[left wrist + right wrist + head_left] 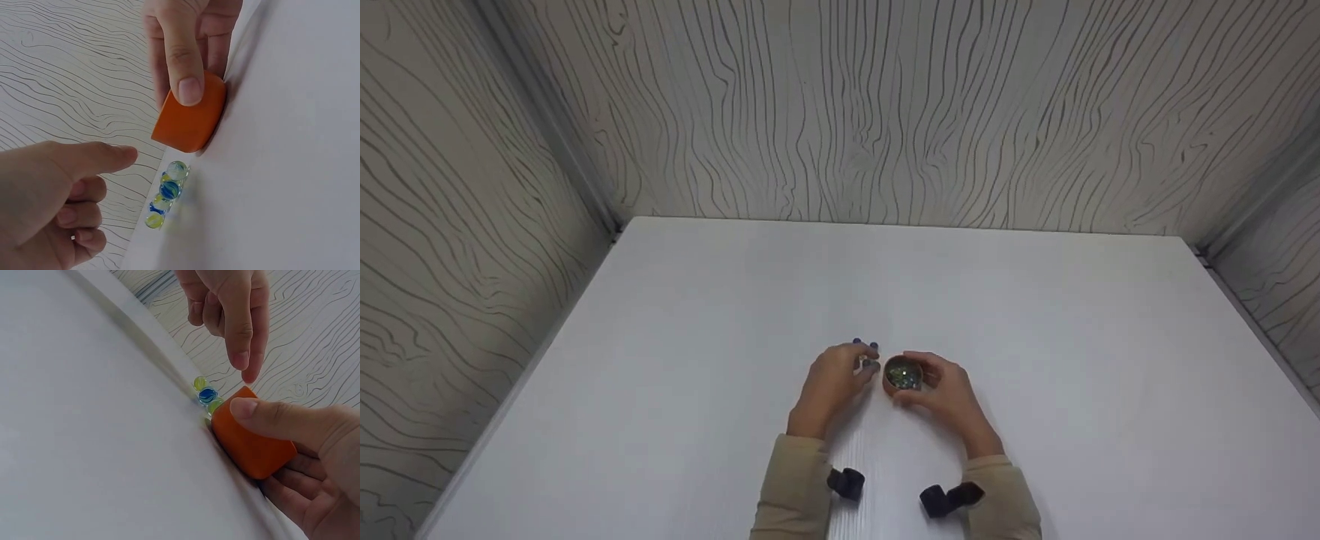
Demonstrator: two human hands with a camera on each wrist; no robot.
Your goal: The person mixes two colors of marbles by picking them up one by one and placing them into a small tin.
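Observation:
My right hand point(949, 390) holds a small orange cup point(253, 436), thumb on one side and fingers on the other. The cup is upright on the white table, and greenish glass marbles point(903, 373) glint inside it in the head view. Just left of the cup is my left hand point(836, 379), its thumb and index finger stretched toward the rim and the other fingers curled in. Nothing shows between those fingertips. Several clear glass marbles point(169, 190) with blue and yellow-green swirls lie on the table beside the cup, close to the left fingertips.
The white table point(697, 322) spreads out around both hands. Panels with a dark wood-grain pattern point(840, 112) stand behind it and along both sides. A black wrist camera point(847, 484) sits on the left sleeve, another black camera point(949, 499) on the right.

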